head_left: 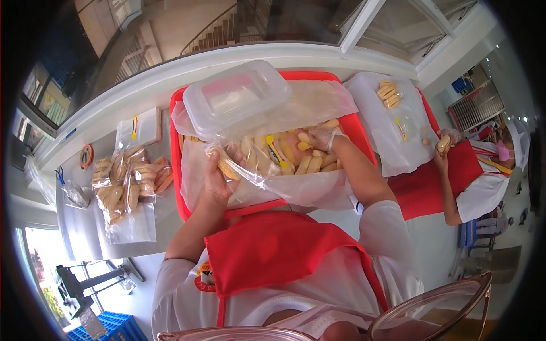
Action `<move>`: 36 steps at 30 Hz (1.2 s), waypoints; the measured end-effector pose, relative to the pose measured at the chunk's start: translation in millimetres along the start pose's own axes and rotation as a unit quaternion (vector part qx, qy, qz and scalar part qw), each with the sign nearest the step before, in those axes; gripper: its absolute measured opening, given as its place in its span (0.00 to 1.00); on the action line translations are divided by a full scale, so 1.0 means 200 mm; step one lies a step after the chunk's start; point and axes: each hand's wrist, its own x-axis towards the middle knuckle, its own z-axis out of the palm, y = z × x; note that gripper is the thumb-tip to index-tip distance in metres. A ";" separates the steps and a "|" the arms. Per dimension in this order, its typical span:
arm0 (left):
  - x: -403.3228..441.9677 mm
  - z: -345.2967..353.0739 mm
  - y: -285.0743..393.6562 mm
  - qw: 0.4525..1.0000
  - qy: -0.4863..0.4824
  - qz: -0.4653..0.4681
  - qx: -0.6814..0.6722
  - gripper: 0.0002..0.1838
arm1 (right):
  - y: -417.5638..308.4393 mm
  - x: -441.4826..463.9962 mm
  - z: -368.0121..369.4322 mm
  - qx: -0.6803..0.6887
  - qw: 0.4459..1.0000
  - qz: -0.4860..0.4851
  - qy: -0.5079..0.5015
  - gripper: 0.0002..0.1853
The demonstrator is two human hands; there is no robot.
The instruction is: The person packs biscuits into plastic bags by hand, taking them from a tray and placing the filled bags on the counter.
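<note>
My left hand (216, 176) is closed round a clear plastic bag (259, 165) with a yellow label, near the front left of a red tray (178, 196). Pale finger-shaped biscuits show at the bag's left end. Inside the tray, at the right, my right hand (325, 138) wears a clear glove and touches loose pale biscuits (318, 163); its fingertips are partly hidden among them. White liner sheets (318, 96) cover parts of the tray. A translucent plastic lid or box (236, 96) rests on the tray's back left.
Filled biscuit bags (125, 176), a tape roll (86, 156) and blue-handled scissors (60, 175) lie on the left. At the right, a co-worker's hands (446, 145) hold biscuits beside another lined tray (381, 131). A window frame (273, 51) runs behind.
</note>
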 end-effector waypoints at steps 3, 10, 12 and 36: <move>0.00 0.01 0.01 1.000 -0.006 -0.003 0.007 0.19 | 0.07 0.02 0.03 -0.148 0.981 -0.112 0.061 0.22; -0.01 -0.01 -0.01 0.997 0.019 0.075 0.009 0.20 | 0.10 -0.05 0.02 0.119 0.979 0.017 0.162 0.21; -0.02 0.03 -0.02 0.995 0.048 0.089 0.005 0.22 | -0.04 -0.27 -0.05 0.174 0.964 0.023 0.199 0.19; -0.08 0.29 -0.24 0.982 -0.025 0.126 0.142 0.31 | -0.61 -0.60 0.44 0.548 0.690 -0.383 0.276 0.26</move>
